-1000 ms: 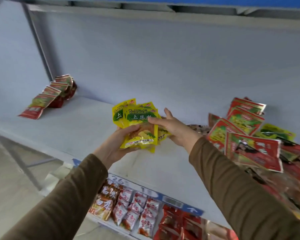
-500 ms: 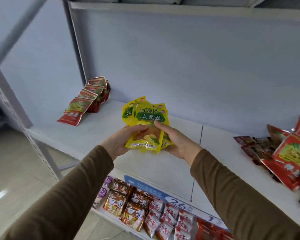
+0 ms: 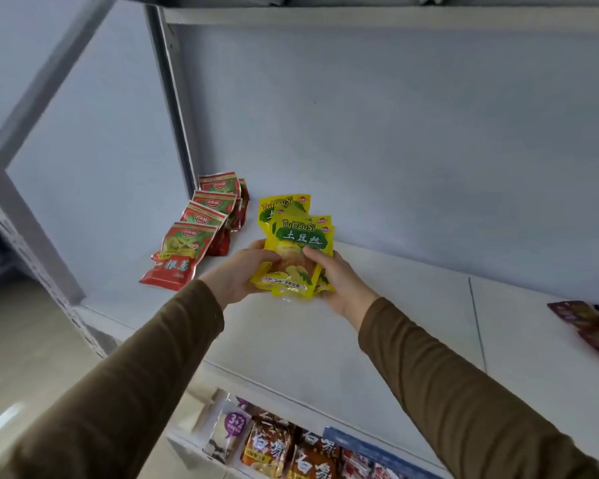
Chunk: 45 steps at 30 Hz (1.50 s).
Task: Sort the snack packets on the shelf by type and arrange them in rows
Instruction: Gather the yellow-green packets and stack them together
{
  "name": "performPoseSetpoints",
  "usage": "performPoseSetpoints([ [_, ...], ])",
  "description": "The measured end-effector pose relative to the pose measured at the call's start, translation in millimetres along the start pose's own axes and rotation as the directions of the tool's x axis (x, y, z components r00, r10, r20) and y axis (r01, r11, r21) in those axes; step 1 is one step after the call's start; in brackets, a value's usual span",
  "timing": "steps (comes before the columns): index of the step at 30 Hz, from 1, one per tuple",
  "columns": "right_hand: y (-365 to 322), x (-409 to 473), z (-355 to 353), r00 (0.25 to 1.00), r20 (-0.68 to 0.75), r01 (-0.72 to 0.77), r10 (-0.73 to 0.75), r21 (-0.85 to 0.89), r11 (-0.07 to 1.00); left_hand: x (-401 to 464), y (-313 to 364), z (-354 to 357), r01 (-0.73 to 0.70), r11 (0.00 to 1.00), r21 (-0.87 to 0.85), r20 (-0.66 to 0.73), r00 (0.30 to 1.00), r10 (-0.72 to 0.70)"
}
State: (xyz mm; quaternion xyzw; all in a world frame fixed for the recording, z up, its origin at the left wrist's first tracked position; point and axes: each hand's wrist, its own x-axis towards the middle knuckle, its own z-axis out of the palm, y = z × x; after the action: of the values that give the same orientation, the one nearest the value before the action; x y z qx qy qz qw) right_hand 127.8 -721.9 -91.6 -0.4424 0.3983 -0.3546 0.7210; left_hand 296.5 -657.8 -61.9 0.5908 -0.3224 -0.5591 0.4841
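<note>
While both your hands grip it, the stack of yellow packets [image 3: 296,250] stands fanned above the white shelf [image 3: 291,340].
Your left hand [image 3: 237,274] curls round the stack's left edge, your right hand [image 3: 336,278] pinches its right — thumb across the front; the row of red packets [image 3: 194,233] lies just left of the stack, overlapped, running toward the back wall.

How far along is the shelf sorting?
Done: a row of red-and-green foil packets lines the white shelf at its left end. In hand: left hand and right hand grip yellow packets. Left: dark packets at far right.
</note>
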Motion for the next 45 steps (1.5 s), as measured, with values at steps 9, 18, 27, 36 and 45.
performPoseSetpoints([
  [9, 20.3, 68.1, 74.1, 0.986, -0.160, 0.065, -0.049, 0.094, 0.993, 70.2, 19.2, -73.4, -0.040, 0.985, 0.168, -0.043, 0.998, 0.048],
  [18, 25.7, 101.6, 93.7, 0.951, -0.265, 0.125, -0.159, -0.142, 0.982, 96.9, 21.9, -85.0, -0.108, 0.972, 0.206, 0.057, 0.994, 0.098],
  [27, 34.2, 106.0, 103.2, 0.907, -0.248, 0.254, -0.340, -0.321, 0.912, 112.7, 19.5, -86.8, -0.086, 0.761, 0.643, -0.030, 0.990, 0.137],
  [36, 45.2, 100.5, 117.2, 0.851, -0.312, 0.267, -0.423, -0.437, 0.859, 108.7, 18.6, -94.6, -0.107, 0.691, 0.715, -0.012, 0.986, 0.165],
  [45, 49.8, 87.8, 115.6, 0.876, -0.275, 0.233, -0.397, -0.479, 0.846, 94.6, 12.6, -101.8, -0.215, 0.673, 0.708, 0.058, 0.967, 0.248],
])
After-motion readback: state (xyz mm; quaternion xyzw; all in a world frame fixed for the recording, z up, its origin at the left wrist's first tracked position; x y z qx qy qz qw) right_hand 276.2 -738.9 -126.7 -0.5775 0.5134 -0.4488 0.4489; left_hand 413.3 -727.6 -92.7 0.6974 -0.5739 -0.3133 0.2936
